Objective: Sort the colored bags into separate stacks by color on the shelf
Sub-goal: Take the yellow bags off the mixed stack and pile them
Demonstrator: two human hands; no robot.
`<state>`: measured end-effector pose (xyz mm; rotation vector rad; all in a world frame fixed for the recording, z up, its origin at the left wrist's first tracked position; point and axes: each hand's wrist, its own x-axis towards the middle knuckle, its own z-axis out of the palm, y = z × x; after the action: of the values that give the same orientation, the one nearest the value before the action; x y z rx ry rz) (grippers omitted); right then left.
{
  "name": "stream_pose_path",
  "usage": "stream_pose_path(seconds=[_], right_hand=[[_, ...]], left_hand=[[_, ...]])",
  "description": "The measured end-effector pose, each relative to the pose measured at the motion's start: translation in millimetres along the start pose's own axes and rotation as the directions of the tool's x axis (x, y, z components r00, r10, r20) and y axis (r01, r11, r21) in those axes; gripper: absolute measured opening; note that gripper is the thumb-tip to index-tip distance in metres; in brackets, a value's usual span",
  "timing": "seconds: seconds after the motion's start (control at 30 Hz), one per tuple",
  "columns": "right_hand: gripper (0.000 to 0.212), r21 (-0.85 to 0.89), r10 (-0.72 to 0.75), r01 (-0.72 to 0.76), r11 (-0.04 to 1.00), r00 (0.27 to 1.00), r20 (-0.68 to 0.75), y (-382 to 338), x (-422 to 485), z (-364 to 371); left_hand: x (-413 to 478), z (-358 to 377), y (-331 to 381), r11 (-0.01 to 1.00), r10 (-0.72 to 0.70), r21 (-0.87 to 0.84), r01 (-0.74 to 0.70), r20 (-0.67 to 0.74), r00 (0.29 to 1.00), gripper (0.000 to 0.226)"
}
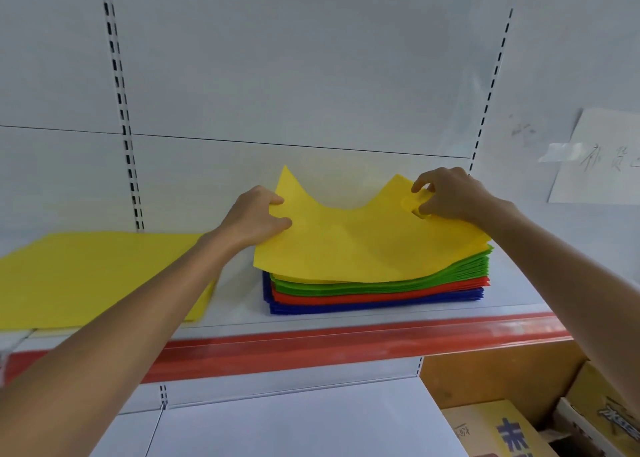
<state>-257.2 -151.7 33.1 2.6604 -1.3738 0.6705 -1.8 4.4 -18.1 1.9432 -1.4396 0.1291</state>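
Yellow bag (363, 245) pinched by left hand (258, 219) and right hand (450, 193).

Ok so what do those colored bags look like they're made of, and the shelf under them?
Yellow bag: probably thin non-woven fabric, matte; it drapes and creases softly where lifted, no shine. The stack below looks the same in green, red, blue. Shelf: likely painted metal, smooth white; its front strip looks like glossy red plastic.

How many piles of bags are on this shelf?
2. An all-yellow pile at the left; a mixed pile right of it, its top yellow bag held by left hand and right hand. Others may be out of view.
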Motion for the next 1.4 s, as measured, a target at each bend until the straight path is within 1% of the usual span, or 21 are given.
stream_pose_path(seconds=[0.13, 0.27, 0.57, 0.77, 1.0, 1.1, 1.2, 1.27, 1.4], right_hand=[[0.042, -0.026, 0.014, -0.015, 1.000, 0.999, -0.040, -26.0, -2.1, -7.9], [0.046, -0.031, 0.011, -0.013, 0.999, 0.998, -0.069, -58.5, -5.2, -13.6], [0.050, 0.010, -0.041, 0.041, 0.999, 0.998, -0.044, -169.3, -8.1, 9.0], [0.050, 0.023, -0.074, 0.074, 0.997, 0.997, -0.028, -244.8, -22.9, 34.3], [0.046, 0.073, -0.071, 0.066, 0.995, 0.996, 0.058, -306.5, -43.7, 70.8], [0.042, 0.076, -0.079, 0.073, 0.994, 0.994, 0.075, -320.0, -51.9, 86.7], [0.042, 0.016, -0.095, 0.094, 0.995, 0.988, 0.121, -324.6, -59.7, 98.3], [0.042, 0.007, -0.085, 0.085, 0.996, 0.986, 0.143, -325.0, -63.0, 102.1], [0.042, 0.003, -0.060, 0.061, 0.998, 0.981, 0.183, -324.2, -65.2, 105.3]], left_hand=[[0.5, -26.4, -19.5, 1.000, 0.009, -0.010, -0.010, -0.040, 0.999, 0.054], [-2.6, -59.2, -45.0, 1.000, 0.006, -0.007, -0.007, -0.068, 0.998, 0.054], [-31.8, -138.6, -132.9, 0.992, -0.123, -0.001, 0.123, -0.107, 0.987, 0.053], [-59.3, -183.2, -195.6, 0.979, -0.202, -0.029, 0.201, -0.036, 0.979, 0.061], [-90.3, -202.6, -254.5, 0.955, -0.298, 0.010, 0.298, 0.020, 0.954, 0.068], [-98.9, -199.2, -270.1, 0.947, -0.320, 0.046, 0.318, 0.074, 0.944, 0.073], [-104.8, -194.2, -280.8, 0.942, -0.336, 0.047, 0.333, 0.123, 0.934, 0.077], [-107.6, -191.8, -285.3, 0.941, -0.340, 0.060, 0.334, 0.154, 0.928, 0.078], [-112.2, -185.9, -291.0, 0.942, -0.336, 0.075, 0.328, 0.159, 0.928, 0.080]])
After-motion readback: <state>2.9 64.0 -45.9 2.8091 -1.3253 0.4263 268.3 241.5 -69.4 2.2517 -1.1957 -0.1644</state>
